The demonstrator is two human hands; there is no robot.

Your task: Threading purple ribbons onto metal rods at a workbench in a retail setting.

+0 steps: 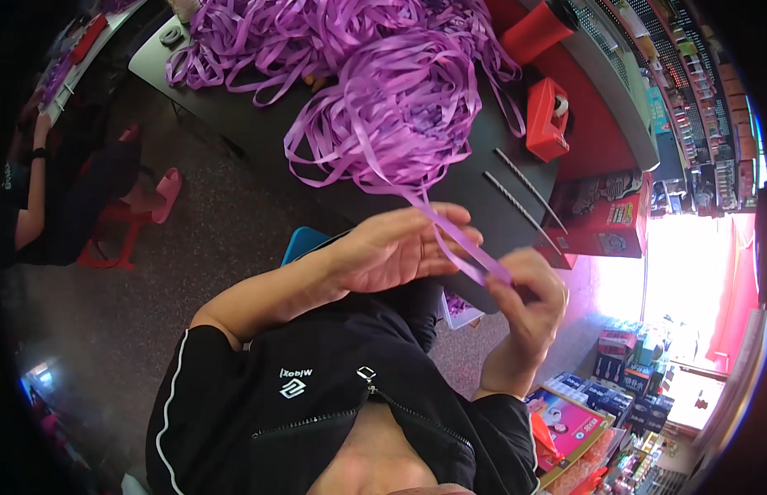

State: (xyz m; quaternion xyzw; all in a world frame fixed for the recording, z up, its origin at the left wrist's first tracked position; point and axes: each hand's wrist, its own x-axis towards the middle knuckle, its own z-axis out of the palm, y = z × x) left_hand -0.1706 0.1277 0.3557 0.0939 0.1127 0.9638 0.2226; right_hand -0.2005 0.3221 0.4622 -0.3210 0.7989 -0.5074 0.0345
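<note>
A long purple ribbon strap (pixel 454 235) runs down from a large loose heap of purple ribbon straps (pixel 408 107) on the dark table. The lower end of the strap is pinched in my right hand (pixel 528 297), its fingers closed, at the table's near right corner. My left hand (pixel 392 252) lies palm up just below the heap. Its fingers are stretched out and the strap passes across or beside them; whether they touch it I cannot tell.
Two thin twisted rods (pixel 515 202), a red tape dispenser (pixel 548 124) and a red cylinder (pixel 536 35) are on the table's right. A grey tape roll (pixel 171 35) sits far left. A red carton (pixel 602 216) stands beyond the right edge. Another person (pixel 62 190) is at the left.
</note>
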